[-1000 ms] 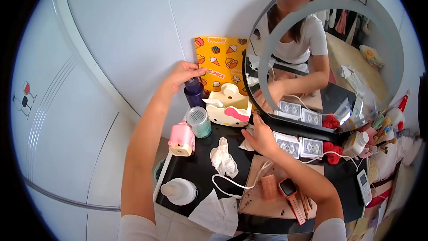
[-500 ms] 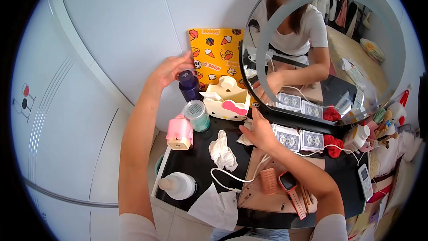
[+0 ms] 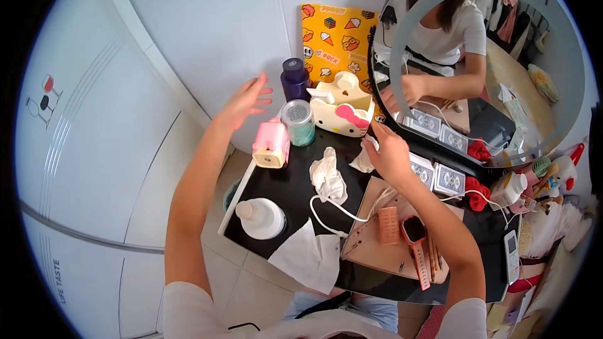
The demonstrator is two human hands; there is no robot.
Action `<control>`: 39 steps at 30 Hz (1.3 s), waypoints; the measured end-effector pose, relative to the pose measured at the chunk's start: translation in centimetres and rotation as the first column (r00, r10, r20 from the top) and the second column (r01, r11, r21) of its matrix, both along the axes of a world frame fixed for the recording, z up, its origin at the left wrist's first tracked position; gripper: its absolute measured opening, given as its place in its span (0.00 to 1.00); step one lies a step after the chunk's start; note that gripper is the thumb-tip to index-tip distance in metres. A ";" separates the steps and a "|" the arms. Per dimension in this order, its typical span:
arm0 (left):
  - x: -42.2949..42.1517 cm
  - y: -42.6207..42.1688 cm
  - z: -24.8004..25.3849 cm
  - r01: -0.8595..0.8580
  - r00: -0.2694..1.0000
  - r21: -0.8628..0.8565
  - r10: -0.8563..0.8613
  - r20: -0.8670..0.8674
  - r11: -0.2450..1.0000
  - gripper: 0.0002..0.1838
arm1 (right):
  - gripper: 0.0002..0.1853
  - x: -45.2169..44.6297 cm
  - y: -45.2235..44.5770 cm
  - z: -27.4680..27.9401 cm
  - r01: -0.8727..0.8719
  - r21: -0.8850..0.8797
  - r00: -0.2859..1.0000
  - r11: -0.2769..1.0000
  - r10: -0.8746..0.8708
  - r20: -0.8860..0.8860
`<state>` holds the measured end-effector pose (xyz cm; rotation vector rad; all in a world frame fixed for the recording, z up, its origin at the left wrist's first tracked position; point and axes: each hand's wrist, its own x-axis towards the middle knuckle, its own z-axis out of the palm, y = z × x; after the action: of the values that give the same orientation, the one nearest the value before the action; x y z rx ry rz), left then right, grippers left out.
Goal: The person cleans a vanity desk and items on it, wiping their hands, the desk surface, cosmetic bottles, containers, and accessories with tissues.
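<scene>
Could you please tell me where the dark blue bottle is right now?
In the head view, the dark blue bottle stands at the table's far left, just behind the clear-lidded jar and left of the white cat-faced box.

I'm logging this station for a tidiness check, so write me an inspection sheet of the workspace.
Surface: black tabletop, partly covered by a tan mat.
Things at hand: dark bottle upright, left of the cat-face box.
Clutter: crumpled tissue; flat tissue at the front edge.
Left hand: open, nothing seen in it.
Right hand: beside the box, grip unclear.
Cables: white cable, curved between crumpled tissue and mat.
Surroundings: round mirror, pale wall.
</scene>
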<state>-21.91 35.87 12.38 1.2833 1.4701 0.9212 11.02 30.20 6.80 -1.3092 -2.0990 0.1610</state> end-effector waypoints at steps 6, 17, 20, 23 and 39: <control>-1.6 -7.1 -1.5 0.338 0.941 0.106 -0.337 -0.028 0.935 0.39 | 0.28 -1.6 -2.7 1.6 -0.548 -0.203 0.832 0.812 0.554 -0.033; -1.2 -11.0 -2.1 0.406 0.910 0.208 -0.372 -0.183 0.890 0.40 | 0.17 -4.9 -1.8 -0.7 -0.686 -0.205 0.709 0.698 0.705 0.027; -1.7 -10.0 -0.1 0.246 0.949 0.184 -0.198 -0.247 0.952 0.35 | 0.16 -4.3 -2.1 2.0 -0.606 -0.161 0.793 0.779 0.580 -0.186; -1.4 -5.3 1.3 0.073 0.997 0.209 -0.067 -0.038 0.975 0.35 | 0.16 -4.0 -1.6 2.9 -0.423 -0.183 0.847 0.887 0.315 -0.428; -0.8 -2.0 7.2 -0.151 0.981 0.611 0.040 0.192 0.777 0.29 | 0.07 1.8 -6.9 6.2 -0.415 -0.322 0.477 0.851 -0.098 -0.874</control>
<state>-22.71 33.84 19.56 1.5529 1.1317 1.6428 12.81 23.28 13.00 -0.9155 -1.2533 1.2790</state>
